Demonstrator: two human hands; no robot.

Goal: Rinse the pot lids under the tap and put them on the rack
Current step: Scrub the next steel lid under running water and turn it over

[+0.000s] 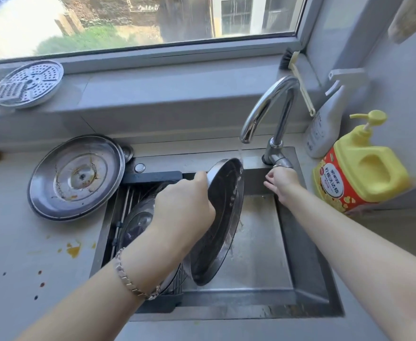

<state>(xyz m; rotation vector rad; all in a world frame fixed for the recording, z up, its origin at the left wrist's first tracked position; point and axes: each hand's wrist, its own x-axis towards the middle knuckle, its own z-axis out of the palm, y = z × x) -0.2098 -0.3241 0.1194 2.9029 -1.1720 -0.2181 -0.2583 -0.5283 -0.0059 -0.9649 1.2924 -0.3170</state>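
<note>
My left hand (pixel 184 207) grips a steel pot lid (pixel 220 217) by its rim and holds it on edge over the sink (pixel 258 242). A thin stream of water from the curved tap (pixel 268 107) falls onto the lid's top edge and runs off below. My right hand (pixel 282 180) holds the tap's lever (pixel 282 163) at its base. Another lid (pixel 138 220) lies in the wire rack (pixel 123 207) at the sink's left side, partly hidden by my left arm. A large dirty lid (pixel 76 178) rests upside down on the counter to the left.
A perforated steamer plate (pixel 27 83) leans on the windowsill at the left. A yellow soap pump bottle (pixel 359 166) and a white spray bottle (pixel 325 119) stand right of the tap, with a brush (pixel 298 77) against the window frame. Orange stains (pixel 72 249) dot the counter.
</note>
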